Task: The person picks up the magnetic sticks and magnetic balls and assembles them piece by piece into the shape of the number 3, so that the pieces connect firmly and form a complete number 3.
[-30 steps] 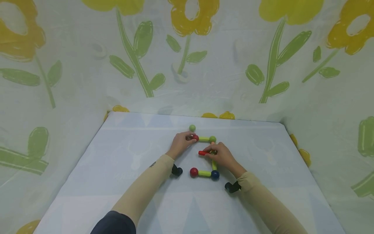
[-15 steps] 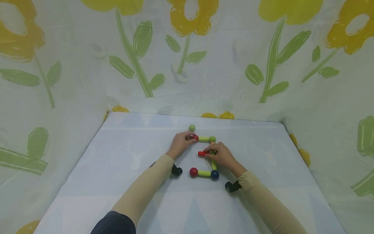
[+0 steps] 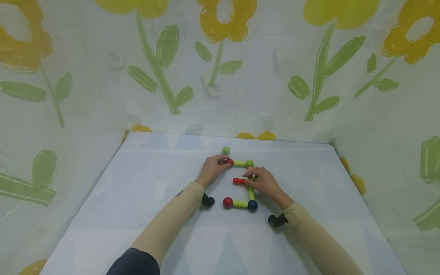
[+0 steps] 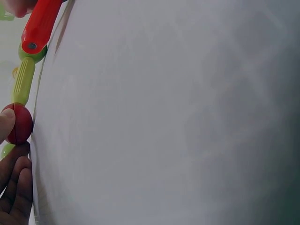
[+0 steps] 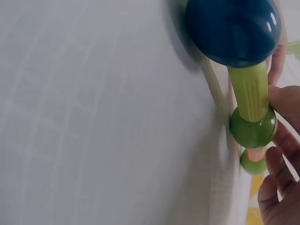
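Toy balls and rods form a bent chain on the table. My left hand pinches the red ball at its far left end, thumb on one side. From there a yellow-green rod leads to a green ball. My right hand has thumb and fingers around the middle green ball, largely hidden in the head view. A red rod points left from there, its right end by the right thumb. Another yellow-green rod runs to the blue ball.
Nearest me, a short yellow-green rod joins the blue ball to a second red ball. Beyond the left fingertips sits a separate green ball. A flower-printed sheet rises behind the pale tabletop.
The right hand has shifted slightly right and its fingertips have come off the red rod, so more of it shows. The left hand stays on the red ball.
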Demonstrator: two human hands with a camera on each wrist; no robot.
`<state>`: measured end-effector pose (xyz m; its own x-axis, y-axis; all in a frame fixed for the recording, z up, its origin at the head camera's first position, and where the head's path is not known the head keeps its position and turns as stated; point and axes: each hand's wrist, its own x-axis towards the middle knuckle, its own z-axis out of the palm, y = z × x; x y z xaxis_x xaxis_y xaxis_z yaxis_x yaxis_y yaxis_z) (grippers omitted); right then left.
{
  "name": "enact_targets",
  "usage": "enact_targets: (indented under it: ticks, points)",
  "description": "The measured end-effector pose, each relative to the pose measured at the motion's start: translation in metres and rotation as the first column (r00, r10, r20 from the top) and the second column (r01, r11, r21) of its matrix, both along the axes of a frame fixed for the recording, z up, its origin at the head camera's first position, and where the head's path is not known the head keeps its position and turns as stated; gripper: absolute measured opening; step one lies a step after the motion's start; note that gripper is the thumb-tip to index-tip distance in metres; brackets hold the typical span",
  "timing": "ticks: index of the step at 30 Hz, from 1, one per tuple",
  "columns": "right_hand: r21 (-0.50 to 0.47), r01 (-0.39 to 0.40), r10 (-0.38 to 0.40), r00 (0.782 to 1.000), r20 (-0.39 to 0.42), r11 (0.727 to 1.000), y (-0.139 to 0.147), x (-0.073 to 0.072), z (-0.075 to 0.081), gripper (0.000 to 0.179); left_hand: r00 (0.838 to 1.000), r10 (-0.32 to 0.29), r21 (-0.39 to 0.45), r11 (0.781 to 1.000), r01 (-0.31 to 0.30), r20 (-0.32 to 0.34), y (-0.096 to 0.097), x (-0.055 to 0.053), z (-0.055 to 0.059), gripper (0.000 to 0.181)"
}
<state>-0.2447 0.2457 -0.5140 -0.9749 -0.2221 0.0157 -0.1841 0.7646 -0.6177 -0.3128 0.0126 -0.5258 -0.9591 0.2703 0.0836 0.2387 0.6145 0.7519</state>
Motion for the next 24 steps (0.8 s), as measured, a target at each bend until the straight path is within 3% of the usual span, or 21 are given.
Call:
enact_targets:
  ticks: [13, 24]
  points:
    - [-0.105, 0.026, -0.026, 1.0, 0.004, 0.994, 0.018, 0.011, -0.001, 0.02, 1.0, 0.008, -0.017, 1.0, -0.008, -0.002, 0.002, -0.001, -0.002, 0.035]
    - [-0.171, 0.021, -0.005, 0.996, 0.091, 0.985, 0.024, 0.009, -0.009, 0.028, 1.0, 0.013, 0.003, 1.0, -0.012, -0.024, 0.001, 0.002, -0.005, 0.035]
